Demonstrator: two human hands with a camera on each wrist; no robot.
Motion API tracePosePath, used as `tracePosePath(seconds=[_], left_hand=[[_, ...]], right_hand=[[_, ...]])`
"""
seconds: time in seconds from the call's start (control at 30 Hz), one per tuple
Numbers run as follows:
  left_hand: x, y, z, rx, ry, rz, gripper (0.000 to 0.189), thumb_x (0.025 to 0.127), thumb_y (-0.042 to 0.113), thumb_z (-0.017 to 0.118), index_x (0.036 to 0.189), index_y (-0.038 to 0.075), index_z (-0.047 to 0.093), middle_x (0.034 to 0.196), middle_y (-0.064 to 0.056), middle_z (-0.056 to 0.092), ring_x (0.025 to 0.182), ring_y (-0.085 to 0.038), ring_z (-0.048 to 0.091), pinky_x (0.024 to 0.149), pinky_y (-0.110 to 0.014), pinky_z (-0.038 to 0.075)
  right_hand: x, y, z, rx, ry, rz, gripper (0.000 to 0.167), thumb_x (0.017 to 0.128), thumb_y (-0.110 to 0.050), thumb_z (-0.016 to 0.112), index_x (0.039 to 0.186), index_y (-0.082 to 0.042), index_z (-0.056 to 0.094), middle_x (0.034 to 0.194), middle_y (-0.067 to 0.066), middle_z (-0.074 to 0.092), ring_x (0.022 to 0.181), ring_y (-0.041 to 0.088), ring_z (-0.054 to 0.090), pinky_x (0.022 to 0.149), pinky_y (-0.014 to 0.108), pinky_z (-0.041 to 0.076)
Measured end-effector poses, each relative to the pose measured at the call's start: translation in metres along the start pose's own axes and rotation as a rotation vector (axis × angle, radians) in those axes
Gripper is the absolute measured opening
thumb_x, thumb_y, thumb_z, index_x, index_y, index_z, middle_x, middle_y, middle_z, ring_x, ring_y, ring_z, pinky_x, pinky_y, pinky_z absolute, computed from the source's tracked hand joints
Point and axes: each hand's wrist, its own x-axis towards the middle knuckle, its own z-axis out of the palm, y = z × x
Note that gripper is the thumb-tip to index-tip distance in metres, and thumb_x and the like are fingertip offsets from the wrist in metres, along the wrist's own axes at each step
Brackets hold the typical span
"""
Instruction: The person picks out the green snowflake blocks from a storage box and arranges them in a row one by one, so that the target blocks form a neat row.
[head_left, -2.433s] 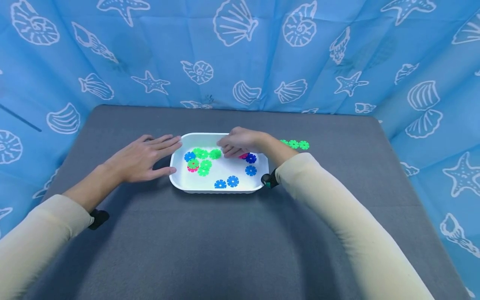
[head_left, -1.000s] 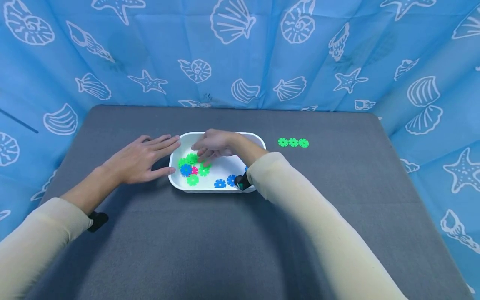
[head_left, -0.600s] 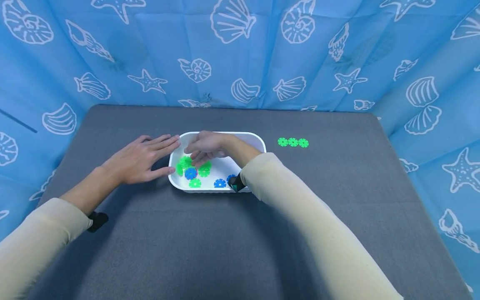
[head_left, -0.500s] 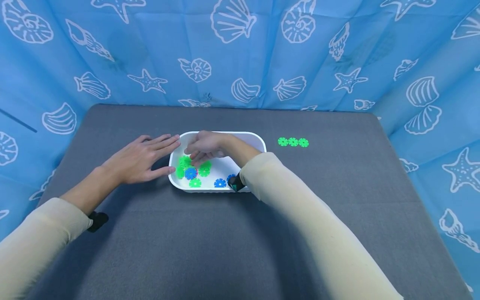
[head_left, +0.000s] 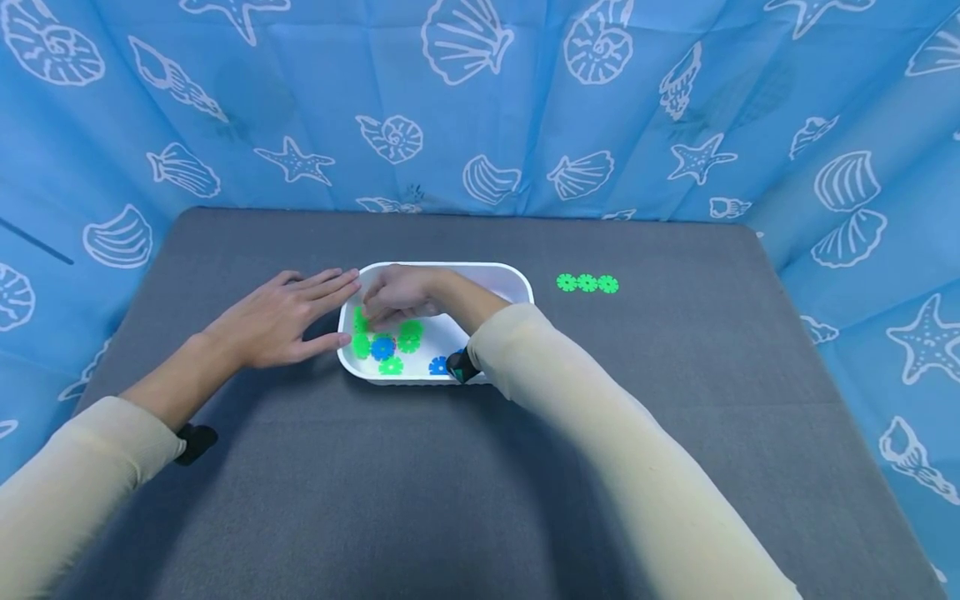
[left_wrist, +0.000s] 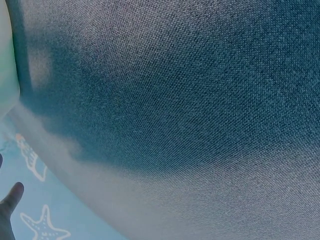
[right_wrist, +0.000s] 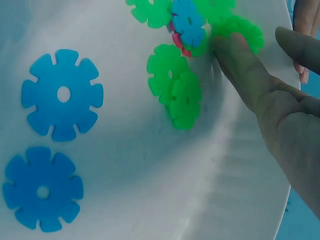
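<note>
Seashell-print curtain (head_left: 487,100) backed the grey worktop (head_left: 420,492). Unclenched fingers of the right hand (head_left: 401,292) touched a notched green disc (right_wrist: 245,25), seemingly light, stiff plastic best pinched edgewise, near nine o'clock in the white tray (head_left: 442,333); the left hand (head_left: 277,321), fingers straight, lay towards ten.

The right hand (head_left: 397,292) has crossed the white plastic tray (head_left: 442,335) from its right half to its left end, fingers (right_wrist: 245,62) now touching green notched discs (head_left: 362,344) that have shifted there. A bright blue notched disc (head_left: 382,347) has come to lie over a pink disc (right_wrist: 177,40). I can now see the tabletop's (head_left: 300,500) whole row of three green discs (head_left: 587,283), no longer partly behind the arm.
</note>
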Motion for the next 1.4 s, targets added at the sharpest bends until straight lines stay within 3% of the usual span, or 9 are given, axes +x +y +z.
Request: tracePosePath(seconds=[0.23,0.83,1.17,1.4], left_hand=[[0.001,0.0,-0.001,-0.004,0.003,-0.001,0.078,0.096,0.056,0.054,0.157,0.012,0.032,0.162,-0.008,0.029,0.146,-0.031,0.033,0.106,-0.064,0.032],[0.002,-0.001,0.001,-0.019,0.0,-0.005,0.079,0.096,0.056,0.055,0.157,0.013,0.032,0.162,-0.009,0.03,0.145,-0.032,0.033,0.106,-0.065,0.033],[0.001,0.0,0.002,-0.018,0.009,-0.001,0.078,0.095,0.055,0.056,0.157,0.013,0.032,0.161,-0.007,0.03,0.146,-0.031,0.033,0.106,-0.065,0.032],[0.001,0.001,0.0,-0.014,-0.011,-0.007,0.078,0.096,0.055,0.055,0.157,0.012,0.03,0.162,-0.008,0.029,0.146,-0.032,0.032,0.107,-0.065,0.031]], right_hand=[[0.0,-0.004,0.003,-0.059,-0.04,0.042,0.033,0.102,-0.012,0.056,0.131,0.004,0.056,0.121,0.016,0.065,0.114,0.025,0.063,0.099,0.034,0.05],[0.006,-0.009,0.011,-0.004,-0.045,0.125,0.024,0.101,-0.008,0.057,0.121,0.005,0.053,0.123,0.024,0.063,0.112,0.033,0.065,0.097,0.036,0.051],[0.005,-0.01,0.015,0.008,-0.111,0.173,0.027,0.101,-0.013,0.058,0.122,0.003,0.054,0.125,0.026,0.063,0.115,0.036,0.064,0.094,0.041,0.053],[0.006,-0.012,0.016,-0.025,-0.052,0.15,0.023,0.099,-0.014,0.062,0.115,0.003,0.058,0.123,0.025,0.064,0.113,0.034,0.065,0.096,0.04,0.052]])
